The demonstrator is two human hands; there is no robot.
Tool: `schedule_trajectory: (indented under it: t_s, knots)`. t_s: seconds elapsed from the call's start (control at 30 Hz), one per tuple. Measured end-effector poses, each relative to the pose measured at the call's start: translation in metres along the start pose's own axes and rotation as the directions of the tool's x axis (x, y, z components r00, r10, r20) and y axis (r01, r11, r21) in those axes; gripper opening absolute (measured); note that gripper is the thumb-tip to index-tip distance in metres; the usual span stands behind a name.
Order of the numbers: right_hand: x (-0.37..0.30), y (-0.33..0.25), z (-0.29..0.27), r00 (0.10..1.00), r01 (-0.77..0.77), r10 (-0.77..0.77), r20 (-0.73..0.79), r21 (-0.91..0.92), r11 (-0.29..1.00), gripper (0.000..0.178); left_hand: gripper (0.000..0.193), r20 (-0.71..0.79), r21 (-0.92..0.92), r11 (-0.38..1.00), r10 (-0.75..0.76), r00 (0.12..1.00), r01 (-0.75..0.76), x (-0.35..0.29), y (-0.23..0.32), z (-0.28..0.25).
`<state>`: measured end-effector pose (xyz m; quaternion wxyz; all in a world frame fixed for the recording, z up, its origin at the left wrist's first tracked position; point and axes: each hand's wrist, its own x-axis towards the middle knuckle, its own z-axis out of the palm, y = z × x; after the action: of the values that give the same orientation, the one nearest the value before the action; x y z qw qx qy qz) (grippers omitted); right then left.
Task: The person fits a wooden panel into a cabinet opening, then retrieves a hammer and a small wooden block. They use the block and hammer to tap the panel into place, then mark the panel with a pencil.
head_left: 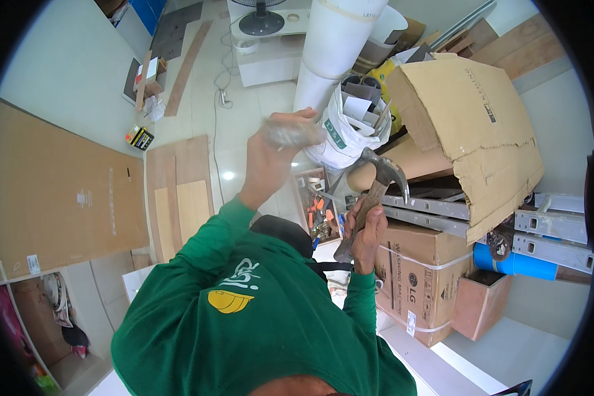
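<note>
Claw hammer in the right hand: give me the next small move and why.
I'd probably hold the claw hammer clear of the left hand while checking the greyish item there: it is too blurred to identify, and the right hand grips the handle with the metal head uppermost in view.

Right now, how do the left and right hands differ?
The left hand is blurred; the right hand is fairly sharp.
The right hand grips a claw hammer by its handle; whatever the left hand may hold is too blurred to identify.
The left hand sits higher in the picture than the right hand.
Shared: both are bare and come out of green sleeves.
</note>
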<state>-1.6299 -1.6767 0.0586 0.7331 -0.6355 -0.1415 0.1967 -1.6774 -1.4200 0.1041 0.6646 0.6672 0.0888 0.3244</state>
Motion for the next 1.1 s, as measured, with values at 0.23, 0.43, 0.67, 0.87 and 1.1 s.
schedule_trajectory:
  t_s: [0.23, 0.43, 0.67, 0.87, 1.1]
  knots:
    - [-0.01, 0.02, -0.008, 1.0, -0.017, 0.019, 0.022, -0.103, 0.995, 0.067, 0.071, 0.012, 0.22, 0.941, 0.262, 0.965, -0.258, 0.002, 0.013, 0.002]
    - [-0.02, 0.036, -0.004, 1.0, 0.004, -0.004, 0.001, -0.164, 0.986, 0.071, 0.061, -0.011, 0.242, 0.929, 0.292, 0.956, -0.281, 0.0, 0.015, 0.007]
    - [-0.02, 0.045, -0.001, 0.964, 0.264, -0.255, 0.071, -0.351, 0.899, 0.043, 0.045, -0.146, 0.15, 0.986, 0.093, 0.985, -0.071, 0.004, 0.005, 0.003]
    - [-0.005, 0.016, 0.025, 0.886, 0.462, -0.378, 0.27, -0.598, 0.655, 0.034, 0.041, -0.226, -0.337, 0.894, -0.381, 0.897, 0.295, 0.014, -0.008, 0.008]
    - [0.008, -0.007, 0.014, 0.866, 0.496, -0.287, 0.41, -0.626, 0.601, 0.036, 0.039, -0.108, -0.427, 0.779, -0.548, 0.829, 0.46, 0.001, -0.012, 0.007]
